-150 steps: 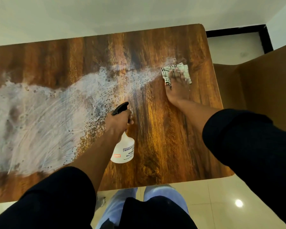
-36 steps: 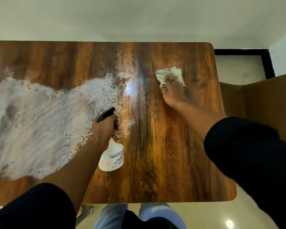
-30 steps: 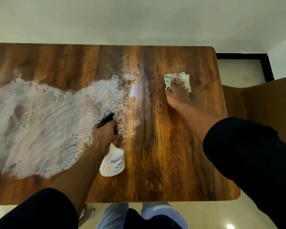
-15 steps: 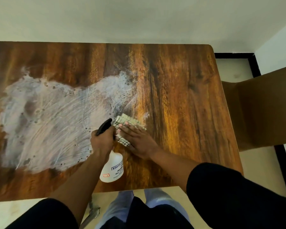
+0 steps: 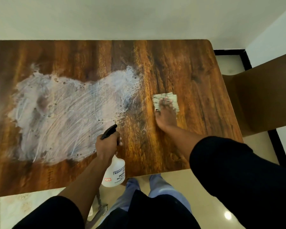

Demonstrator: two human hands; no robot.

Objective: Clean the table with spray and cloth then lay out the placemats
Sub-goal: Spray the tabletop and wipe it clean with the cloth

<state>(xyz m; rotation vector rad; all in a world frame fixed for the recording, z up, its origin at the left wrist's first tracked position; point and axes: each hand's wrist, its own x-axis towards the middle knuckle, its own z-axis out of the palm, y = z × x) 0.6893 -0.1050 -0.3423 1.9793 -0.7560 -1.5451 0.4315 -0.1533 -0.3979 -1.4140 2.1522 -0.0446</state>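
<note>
Half the table (image 5: 180, 63) is wearing white smear (image 5: 64, 116), frame left. Right hand (image 5: 166, 116) is pressing flat on cloth (image 5: 165, 102), centre-right. Left hand (image 5: 108, 143) is gripping bottle (image 5: 114, 174), bottom centre. Risk: cloth loading up, spreading residue.

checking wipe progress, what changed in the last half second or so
The right hand slid the cloth from beside the spray bottle out to the right, onto bare wood. The left hand still grips the bottle, and the white smear looks unchanged.
</note>
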